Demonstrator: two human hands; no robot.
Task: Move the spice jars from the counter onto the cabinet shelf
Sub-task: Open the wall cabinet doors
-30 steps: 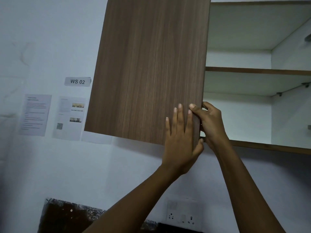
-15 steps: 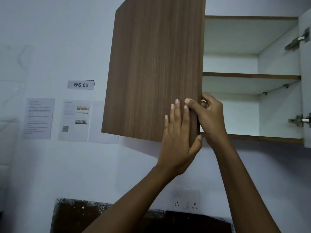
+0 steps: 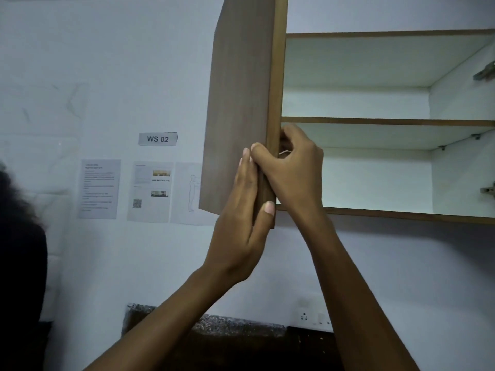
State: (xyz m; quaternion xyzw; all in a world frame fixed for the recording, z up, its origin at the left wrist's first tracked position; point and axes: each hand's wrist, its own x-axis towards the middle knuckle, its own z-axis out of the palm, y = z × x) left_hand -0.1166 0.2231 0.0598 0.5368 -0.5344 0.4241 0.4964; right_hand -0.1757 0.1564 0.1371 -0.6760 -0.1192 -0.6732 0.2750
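A wall cabinet hangs above me with its brown wood-grain left door (image 3: 238, 103) swung nearly edge-on to the camera. My left hand (image 3: 241, 210) lies flat on the door's outer face, fingers straight and thumb wrapped onto the front edge. My right hand (image 3: 292, 170) grips that same edge from the inside, fingers curled behind it. Inside, the white lower shelf (image 3: 375, 212) and the middle shelf (image 3: 375, 121) hold nothing. No spice jars are in view.
Metal hinges (image 3: 486, 190) show on the cabinet's right wall. Papers (image 3: 99, 188) and a "WS 02" label (image 3: 158, 139) are stuck to the white wall on the left. A speckled counter backsplash (image 3: 227, 325) and a wall socket (image 3: 313, 315) lie below.
The left door has swung further open, from showing its broad face to nearly edge-on. Both hands stayed on its edge and moved with it; more of the cabinet interior shows.
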